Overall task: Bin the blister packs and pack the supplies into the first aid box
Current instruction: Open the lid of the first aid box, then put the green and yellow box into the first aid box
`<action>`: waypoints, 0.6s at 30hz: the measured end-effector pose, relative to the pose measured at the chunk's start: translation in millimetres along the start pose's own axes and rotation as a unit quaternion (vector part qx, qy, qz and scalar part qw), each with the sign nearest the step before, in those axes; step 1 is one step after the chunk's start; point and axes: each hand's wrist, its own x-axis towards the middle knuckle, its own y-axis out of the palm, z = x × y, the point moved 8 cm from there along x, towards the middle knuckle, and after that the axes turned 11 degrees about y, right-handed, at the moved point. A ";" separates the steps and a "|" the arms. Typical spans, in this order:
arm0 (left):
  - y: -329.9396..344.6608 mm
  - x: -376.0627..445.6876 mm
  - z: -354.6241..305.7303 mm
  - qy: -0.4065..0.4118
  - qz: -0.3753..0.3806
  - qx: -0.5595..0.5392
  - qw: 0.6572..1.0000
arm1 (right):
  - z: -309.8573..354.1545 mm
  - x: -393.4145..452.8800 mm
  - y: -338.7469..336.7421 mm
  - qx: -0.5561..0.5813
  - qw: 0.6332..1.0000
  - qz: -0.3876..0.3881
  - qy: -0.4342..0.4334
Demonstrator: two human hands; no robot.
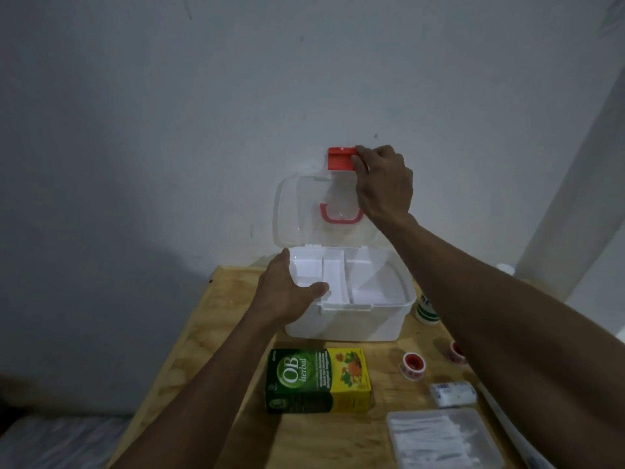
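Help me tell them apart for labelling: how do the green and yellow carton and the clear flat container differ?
The carton is opaque, printed green and yellow; the clear flat container is see-through, with white sticks visible inside. The carton is a taller block; the container is low and wider. The carton lies nearer the first aid box; the container sits at the near table corner. Both rest flat on the wooden table, untouched.

A plain room in a home, by the look of it. A bare, unfinished plywood tabletop [216,336] serves as the landmark: it is pushed against a scuffed, pale painted wall [203,96] with small marks on it. To the right of the tabletop a white pillar or door frame [575,204] rises. Below its left edge lies dark floor, with a grey patterned cloth or mattress [57,441] at the bottom corner.
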 end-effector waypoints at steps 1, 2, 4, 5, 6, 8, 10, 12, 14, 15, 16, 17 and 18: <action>0.1 -0.4 -0.9 0.001 0.001 0.000 1.000 | -0.3 -0.2 0.2 -0.004 1.000 0.004 0.000; 0.7 0.2 0.1 -0.001 0.005 0.001 1.000 | -0.2 -0.2 -0.6 -0.010 1.000 0.006 -0.001; 0.2 -0.1 -0.5 -0.004 0.008 0.001 1.000 | 0.1 0.1 -4.4 -0.022 1.000 0.004 -0.002; -0.3 0.1 -1.0 -0.002 0.007 0.000 1.000 | 0.0 -0.3 -7.5 -0.017 1.000 0.003 0.003; 0.1 0.8 0.3 -0.006 0.010 0.001 1.000 | -0.7 -2.1 -10.9 -0.001 1.000 0.006 0.009; 0.6 -0.5 1.9 -0.017 0.016 -0.004 1.000 | -0.9 -13.8 -21.3 0.058 0.998 0.019 0.013; 0.1 -2.9 0.3 -0.016 0.017 -0.010 1.000 | 0.8 -39.1 -40.0 0.121 0.992 0.036 0.001; -2.0 -4.6 -1.8 -0.018 0.019 -0.002 1.000 | -1.1 -74.2 -61.5 0.173 0.982 0.078 0.008; -2.0 -4.1 -0.9 -0.022 0.024 0.004 0.999 | -9.2 -113.4 -76.5 0.216 0.965 0.142 0.032; -1.4 -3.4 -0.8 -0.020 0.028 0.010 0.999 | -14.8 -133.4 -79.5 0.233 0.955 0.178 0.046; -1.0 -2.7 0.5 -0.022 0.031 0.014 0.999 | -21.2 -153.0 -79.1 0.245 0.944 0.213 0.055; -1.5 -2.9 -2.4 -0.016 0.030 0.015 0.999 | -27.7 -171.4 -76.1 0.251 0.934 0.245 0.064; -1.6 -3.1 -2.7 -0.013 0.028 0.016 0.999 | -34.8 -188.4 -70.8 0.250 0.926 0.272 0.073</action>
